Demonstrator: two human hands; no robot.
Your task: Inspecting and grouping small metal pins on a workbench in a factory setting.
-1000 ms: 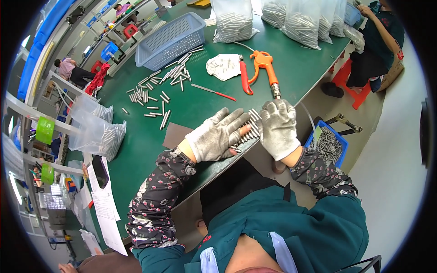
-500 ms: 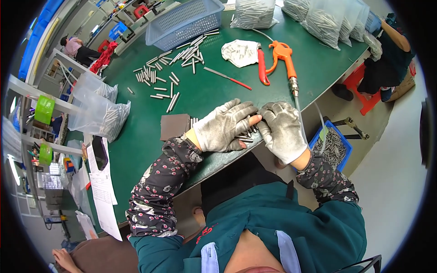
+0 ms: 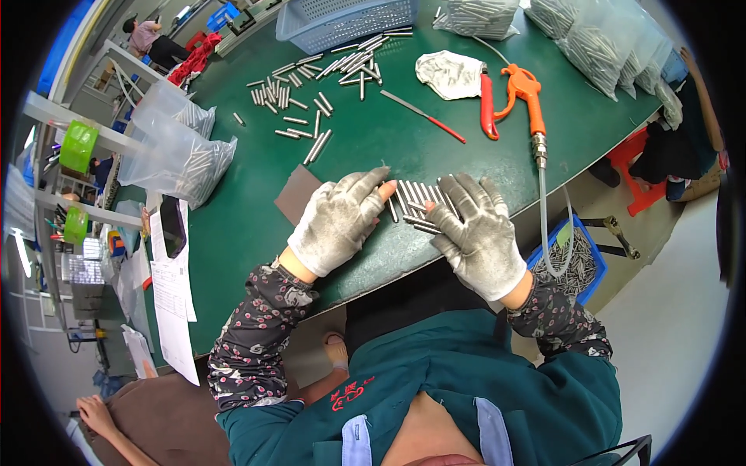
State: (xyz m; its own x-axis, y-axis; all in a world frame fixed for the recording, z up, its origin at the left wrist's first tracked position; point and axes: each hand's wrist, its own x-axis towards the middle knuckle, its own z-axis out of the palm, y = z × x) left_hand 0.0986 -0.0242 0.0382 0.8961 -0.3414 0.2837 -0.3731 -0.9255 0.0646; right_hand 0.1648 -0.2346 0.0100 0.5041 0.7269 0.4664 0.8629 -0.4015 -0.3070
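Note:
My left hand (image 3: 336, 221), in a grey-stained white glove with some fingertips bare, lies palm down with its fingers stretched out. It touches the left end of a row of metal pins (image 3: 420, 194) set side by side on the green table (image 3: 256, 256). My right hand (image 3: 483, 237), gloved alike, rests over the row's right end with fingers extended and apart. A few pins lie crosswise at the near side of the row, by the right thumb. Partly beneath my left hand is a brown square sheet (image 3: 298, 196).
Loose pins (image 3: 361, 66) lie farther back, near a blue basket (image 3: 342, 27). A red-handled file (image 3: 423, 116), a white cloth (image 3: 449, 75), red-handled pliers (image 3: 487, 109) and an orange air gun (image 3: 524, 93) stand right of them. Bags of pins (image 3: 594, 54) line the far right; a blue bin (image 3: 579, 264) sits below the edge.
My hands have moved apart, the left one leftward, uncovering the row of pins between them. The brown sheet now lies turned at an angle. The whole view has shifted slightly.

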